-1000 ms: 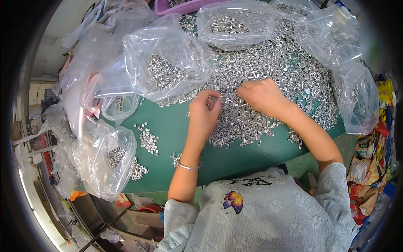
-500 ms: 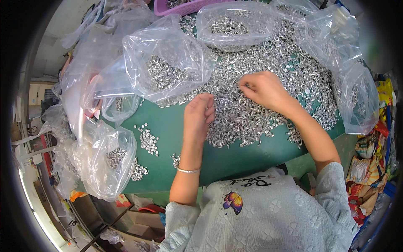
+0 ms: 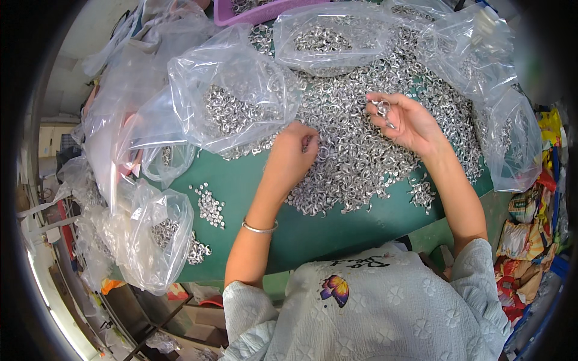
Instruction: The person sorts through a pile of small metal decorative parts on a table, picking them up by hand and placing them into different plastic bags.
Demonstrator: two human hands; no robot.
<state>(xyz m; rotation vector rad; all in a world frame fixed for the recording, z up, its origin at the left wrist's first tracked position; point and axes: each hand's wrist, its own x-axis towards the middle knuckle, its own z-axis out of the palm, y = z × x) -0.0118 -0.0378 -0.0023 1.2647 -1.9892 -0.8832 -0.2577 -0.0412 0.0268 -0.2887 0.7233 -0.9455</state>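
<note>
A large heap of small curved silver metal pieces (image 3: 352, 174) covers the middle and right of the green table (image 3: 253, 204). Over its right part, my right hand (image 3: 409, 126) is turned palm up, its fingers curled around a few of these pieces, which show at the fingertips. My left hand (image 3: 292, 153) rests at the heap's left edge with the fingers curled in; what they hold, if anything, is hidden. Left of it lies a small group of round silver pieces (image 3: 211, 207). A clear plastic bag (image 3: 235, 66) with more metal pieces sits just beyond my left hand.
Another clear bag (image 3: 331, 51) of pieces stands at the back, near a purple basket (image 3: 268, 11). Clear bags also lie at the right edge (image 3: 515, 138) and the front left (image 3: 150, 240). A small separate pile (image 3: 421, 192) lies near the table's front edge.
My right hand has moved right and turned its palm up, showing metal pieces in its fingers. My left hand has turned over and curled its fingers, with its forearm swinging left.
</note>
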